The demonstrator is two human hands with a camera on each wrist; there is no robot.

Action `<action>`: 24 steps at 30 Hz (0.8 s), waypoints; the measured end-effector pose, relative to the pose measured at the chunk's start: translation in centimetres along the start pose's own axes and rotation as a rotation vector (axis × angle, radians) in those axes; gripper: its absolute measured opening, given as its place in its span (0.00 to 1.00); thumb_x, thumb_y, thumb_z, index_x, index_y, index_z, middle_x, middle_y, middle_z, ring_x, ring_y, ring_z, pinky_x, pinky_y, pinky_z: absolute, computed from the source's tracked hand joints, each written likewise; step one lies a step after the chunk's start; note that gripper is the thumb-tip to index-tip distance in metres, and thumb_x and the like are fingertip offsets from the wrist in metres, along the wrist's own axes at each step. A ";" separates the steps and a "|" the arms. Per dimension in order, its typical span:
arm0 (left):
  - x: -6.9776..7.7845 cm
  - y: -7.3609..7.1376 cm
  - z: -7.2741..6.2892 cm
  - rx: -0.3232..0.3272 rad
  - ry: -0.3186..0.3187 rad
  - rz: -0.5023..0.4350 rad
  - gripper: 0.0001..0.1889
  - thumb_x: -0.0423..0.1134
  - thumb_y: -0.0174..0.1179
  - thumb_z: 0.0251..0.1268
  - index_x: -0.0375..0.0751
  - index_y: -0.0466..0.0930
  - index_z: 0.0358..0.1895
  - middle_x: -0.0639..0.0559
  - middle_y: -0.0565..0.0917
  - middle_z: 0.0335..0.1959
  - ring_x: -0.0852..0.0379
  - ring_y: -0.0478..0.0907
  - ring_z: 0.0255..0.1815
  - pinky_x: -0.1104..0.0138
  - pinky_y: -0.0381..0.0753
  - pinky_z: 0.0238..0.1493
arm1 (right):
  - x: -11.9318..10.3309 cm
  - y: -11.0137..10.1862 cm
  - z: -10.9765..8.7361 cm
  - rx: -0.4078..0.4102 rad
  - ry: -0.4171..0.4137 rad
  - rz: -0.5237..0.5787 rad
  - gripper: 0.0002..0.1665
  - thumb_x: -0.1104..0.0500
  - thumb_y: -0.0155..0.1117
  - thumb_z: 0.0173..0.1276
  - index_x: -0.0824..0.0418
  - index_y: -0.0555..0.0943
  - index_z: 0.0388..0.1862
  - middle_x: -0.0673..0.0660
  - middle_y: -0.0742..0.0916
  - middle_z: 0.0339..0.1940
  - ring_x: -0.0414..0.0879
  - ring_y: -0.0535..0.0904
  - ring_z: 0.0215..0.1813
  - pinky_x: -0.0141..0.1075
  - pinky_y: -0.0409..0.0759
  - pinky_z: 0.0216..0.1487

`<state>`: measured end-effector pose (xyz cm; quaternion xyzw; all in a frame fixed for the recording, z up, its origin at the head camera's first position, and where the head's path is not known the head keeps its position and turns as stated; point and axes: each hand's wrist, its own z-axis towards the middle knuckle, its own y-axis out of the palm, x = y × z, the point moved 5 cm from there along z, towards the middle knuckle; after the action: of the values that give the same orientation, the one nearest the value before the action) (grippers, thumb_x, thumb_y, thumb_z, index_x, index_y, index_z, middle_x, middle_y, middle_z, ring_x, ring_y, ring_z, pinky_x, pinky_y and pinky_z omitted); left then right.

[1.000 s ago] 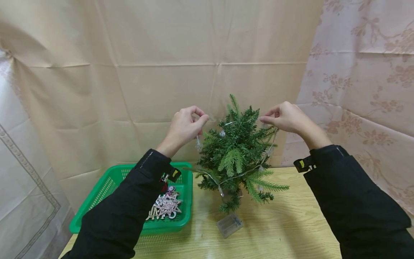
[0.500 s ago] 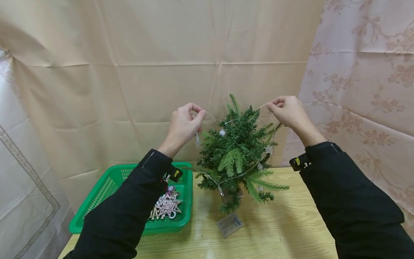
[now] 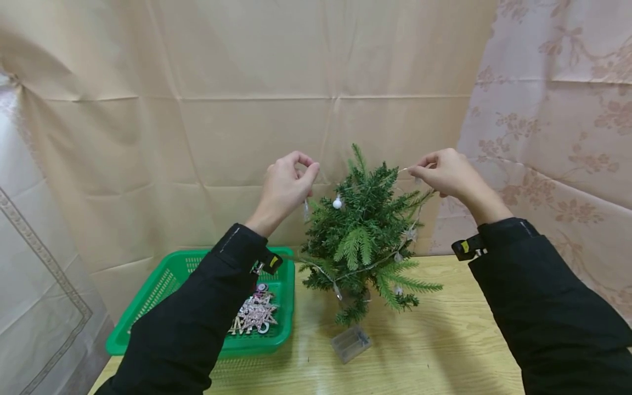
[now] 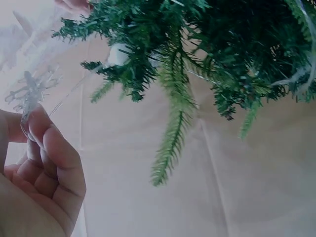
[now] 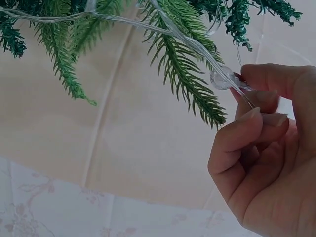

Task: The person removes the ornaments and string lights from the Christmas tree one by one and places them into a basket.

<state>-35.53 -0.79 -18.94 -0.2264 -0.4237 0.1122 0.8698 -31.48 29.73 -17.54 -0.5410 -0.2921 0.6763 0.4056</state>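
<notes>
A small green Christmas tree point(image 3: 362, 236) stands upright on the table, with a clear string of lights point(image 5: 123, 19) wound around it. At the tree's upper left, my left hand point(image 3: 286, 189) pinches the string at a clear snowflake-shaped light point(image 4: 33, 91), thumb against fingers. My right hand point(image 3: 451, 173) is at the upper right, pinching the wire beside a clear round bulb point(image 5: 220, 78). A stretch of wire runs from those right fingers to the branches. One white ball light point(image 3: 337, 203) sits at the tree's upper front left. The wire behind the tree is hidden.
In front of the trunk lies a clear plastic battery box point(image 3: 350, 344). To the left, a green plastic basket point(image 3: 283, 329) holds several pink star and letter ornaments point(image 3: 254, 314), partly behind the left sleeve. Beige cloth point(image 3: 237, 109) hangs close behind the wooden table point(image 3: 419, 340).
My right hand has moved outward to the right, with a stretch of wire now showing between it and the tree. My left hand has risen slightly. The white ball light now faces forward.
</notes>
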 end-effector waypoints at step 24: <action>1.0 0.7 -0.2 -0.031 0.088 -0.068 0.09 0.41 0.58 0.77 0.39 0.80 0.47 0.42 0.82 0.19 0.40 0.79 0.18 0.70 0.64 0.12 | 0.4 2.0 0.7 -0.070 -0.141 -0.081 0.10 0.60 0.59 0.75 0.64 0.82 0.49 0.66 0.85 0.48 0.59 0.83 0.45 0.48 0.77 0.37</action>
<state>-34.71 0.12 -18.70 -0.2302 -0.3941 0.0660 0.8873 -32.69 29.06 -19.24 -0.4936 -0.3652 0.6852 0.3918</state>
